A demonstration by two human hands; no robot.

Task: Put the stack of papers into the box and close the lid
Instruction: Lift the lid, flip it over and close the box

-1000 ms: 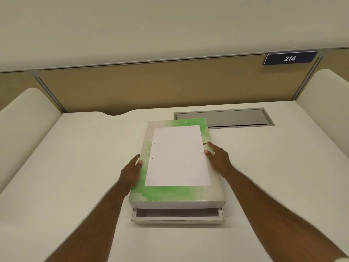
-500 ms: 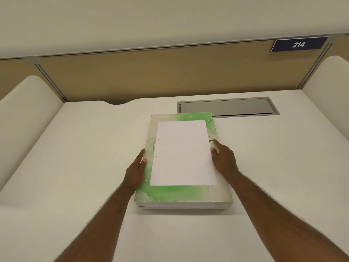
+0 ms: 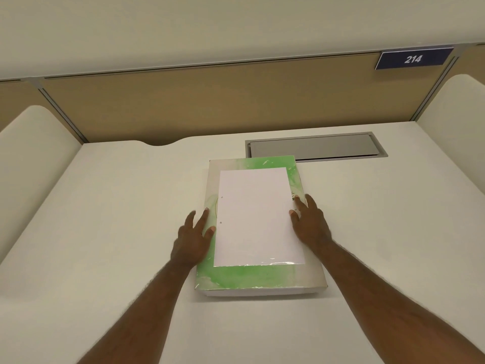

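Note:
A flat cardboard box (image 3: 259, 278) with a green and grey lid lies on the white desk, lid down over its base. A white sheet (image 3: 258, 216) with two punch holes is stuck on the lid's top. My left hand (image 3: 195, 236) rests at the lid's left edge, fingers spread, fingertips touching the lid. My right hand (image 3: 309, 222) lies at the right edge with spread fingers on the lid. Neither hand grips anything. The stack of papers is not visible; the box's inside is hidden.
The white desk (image 3: 118, 232) stretches on both sides of the box. A grey cable hatch (image 3: 315, 147) sits just behind the box. Tan partition panels stand at the back, with a blue "214" sign (image 3: 413, 59); rounded white dividers flank left and right.
The lid, raised above the base a second ago, has come down over it. Both hands have loosened from the lid's sides and spread their fingers.

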